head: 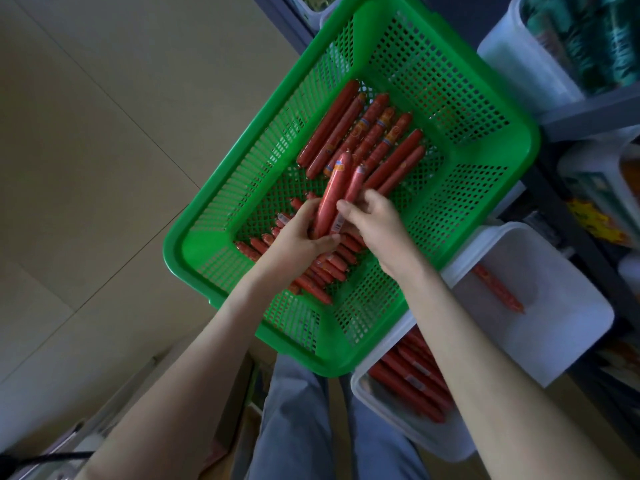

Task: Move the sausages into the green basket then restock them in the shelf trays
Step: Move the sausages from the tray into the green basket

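Head view: two held sausages [331, 199] stand above the middle of the green basket [433, 74], long axis running 7 to 1 o'clock, upper ends free. The left hand [298, 239] has fingers curled round their lower ends from 8 o'clock. The right hand [375, 221] pinches them mid-length from 4 o'clock. Long sausages [363, 133] lie in a row on the basket floor at 12 o'clock, and short sausages [322, 271] lie heaped at 6 o'clock under the hands. The near-empty shelf tray [554, 271], holding one sausage [498, 289], lies at 4 o'clock of the hands, so the right hand is nearer. A stocked tray [415, 438] sits at 5 o'clock. Judgement: restocking in progress.
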Demonstrator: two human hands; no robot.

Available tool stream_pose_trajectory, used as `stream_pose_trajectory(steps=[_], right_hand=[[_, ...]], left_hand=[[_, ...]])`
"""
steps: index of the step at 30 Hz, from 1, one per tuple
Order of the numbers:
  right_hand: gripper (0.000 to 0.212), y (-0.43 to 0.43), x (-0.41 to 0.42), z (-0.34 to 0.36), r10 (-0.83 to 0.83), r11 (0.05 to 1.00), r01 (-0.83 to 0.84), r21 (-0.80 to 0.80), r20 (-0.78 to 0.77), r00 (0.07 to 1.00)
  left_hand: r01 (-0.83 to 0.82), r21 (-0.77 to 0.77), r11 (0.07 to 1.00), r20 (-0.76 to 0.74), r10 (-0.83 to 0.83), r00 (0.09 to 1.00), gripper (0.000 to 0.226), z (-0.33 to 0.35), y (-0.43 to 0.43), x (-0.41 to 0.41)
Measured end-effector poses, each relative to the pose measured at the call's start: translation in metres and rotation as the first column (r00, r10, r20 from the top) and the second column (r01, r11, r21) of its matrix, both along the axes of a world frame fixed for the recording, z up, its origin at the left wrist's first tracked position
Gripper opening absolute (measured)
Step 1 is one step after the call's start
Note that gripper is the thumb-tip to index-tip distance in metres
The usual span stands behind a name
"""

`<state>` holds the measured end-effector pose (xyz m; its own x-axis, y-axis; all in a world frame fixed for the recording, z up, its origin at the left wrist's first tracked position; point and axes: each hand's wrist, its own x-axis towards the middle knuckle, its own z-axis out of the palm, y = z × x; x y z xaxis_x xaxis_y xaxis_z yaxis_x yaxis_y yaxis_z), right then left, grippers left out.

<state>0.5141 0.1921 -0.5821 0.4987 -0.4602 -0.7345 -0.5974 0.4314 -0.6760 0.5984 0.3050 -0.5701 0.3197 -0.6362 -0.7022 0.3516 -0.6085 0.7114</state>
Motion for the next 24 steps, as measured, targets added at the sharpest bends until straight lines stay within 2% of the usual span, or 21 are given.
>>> stream_pose_trajectory(steps=[2, 3, 5, 6, 7, 9, 10, 11, 12, 13, 14, 15, 16, 17, 19, 20, 22, 24], right_hand=[[0.011, 0.013, 0.003, -0.001, -0.132, 0.99, 0.133, 0.042, -0.018, 0.991], [0.012, 0.02, 0.004, -0.004, -0.112, 0.992, 0.108, -0.058, -0.062, 0.992], [0.015, 0.032, 0.002, -0.01, 0.083, 0.937, -0.126, -0.325, -0.142, 0.986], [0.021, 0.041, 0.0, -0.013, 0.225, 0.868, -0.28, -0.41, -0.177, 0.958], [0.033, 0.051, -0.003, -0.015, 0.395, 0.755, -0.459, -0.467, -0.234, 0.888], [0.053, 0.072, -0.009, -0.021, 0.654, 0.429, -0.772, -0.469, -0.428, 0.623], [0.058, 0.077, -0.012, -0.026, 0.673, 0.345, -0.827, -0.445, -0.497, 0.548], [0.059, 0.079, -0.013, -0.028, 0.659, 0.369, -0.821, -0.434, -0.501, 0.561], [0.056, 0.078, -0.013, -0.028, 0.622, 0.503, -0.748, -0.433, -0.42, 0.661], [0.05, 0.076, -0.012, -0.026, 0.542, 0.7, -0.596, -0.394, -0.251, 0.802], [0.044, 0.072, -0.011, -0.022, 0.404, 0.869, -0.405, -0.282, -0.067, 0.912], [0.038, 0.068, -0.01, -0.015, 0.237, 0.966, -0.227, -0.122, 0.077, 0.968], [0.032, 0.064, -0.011, -0.013, 0.106, 0.994, -0.109, 0.008, 0.157, 0.982], [0.028, 0.06, -0.011, -0.011, 0.042, 0.997, -0.05, 0.05, 0.152, 0.987], [0.03, 0.052, -0.01, -0.013, 0.018, 0.999, -0.017, -0.048, 0.028, 0.999], [0.031, 0.046, -0.009, -0.011, 0.004, 0.992, -0.008, -0.123, -0.032, 0.999], [0.026, 0.032, -0.008, -0.013, -0.069, 0.956, 0.034, -0.29, -0.114, 0.991], [0.033, 0.007, -0.01, -0.019, -0.201, 0.886, 0.091, -0.455, -0.2, 0.959]], left_hand=[[0.006, 0.021, 1.0, 0.07, -0.007, 0.997, 0.042, -0.002, 0.01, 0.006], [-0.033, 0.041, 0.999, 0.113, 0.028, 0.993, 0.042, -0.002, 0.016, 0.007], [-0.175, 0.088, 0.981, 0.211, 0.154, 0.965, 0.041, -0.004, 0.028, 0.009], [-0.254, 0.096, 0.963, 0.235, 0.226, 0.945, 0.04, -0.005, 0.033, 0.009], [-0.292, 0.105, 0.951, 0.251, 0.259, 0.933, 0.04, -0.006, 0.037, 0.009], [-0.261, 0.131, 0.956, 0.311, 0.21, 0.927, 0.041, -0.006, 0.043, 0.007], [-0.215, 0.14, 0.966, 0.343, 0.157, 0.926, 0.042, -0.008, 0.045, 0.006], [-0.159, 0.15, 0.976, 0.382, 0.092, 0.92, 0.044, -0.009, 0.046, 0.005], [-0.108, 0.161, 0.981, 0.423, 0.03, 0.905, 0.045, -0.011, 0.047, 0.002], [-0.064, 0.162, 0.985, 0.463, -0.019, 0.886, 0.047, -0.011, 0.047, 0.0], [-0.018, 0.157, 0.987, 0.497, -0.063, 0.866, 0.048, -0.013, 0.047, -0.003], [0.04, 0.139, 0.989, 0.533, -0.109, 0.839, 0.048, -0.013, 0.045, -0.006], [0.102, 0.118, 0.988, 0.564, -0.151, 0.811, 0.049, -0.014, 0.043, -0.009], [0.178, 0.106, 0.978, 0.584, -0.206, 0.785, 0.049, -0.014, 0.04, -0.013], [0.314, 0.09, 0.945, 0.617, -0.301, 0.727, 0.05, -0.016, 0.034, -0.021], [0.374, 0.116, 0.92, 0.662, -0.352, 0.662, 0.051, -0.017, 0.032, -0.024], [0.439, 0.267, 0.858, 0.786, -0.458, 0.416, 0.06, -0.022, 0.03, -0.025], [0.364, 0.411, 0.836, 0.837, -0.505, 0.213, 0.072, -0.021, 0.029, -0.017]])
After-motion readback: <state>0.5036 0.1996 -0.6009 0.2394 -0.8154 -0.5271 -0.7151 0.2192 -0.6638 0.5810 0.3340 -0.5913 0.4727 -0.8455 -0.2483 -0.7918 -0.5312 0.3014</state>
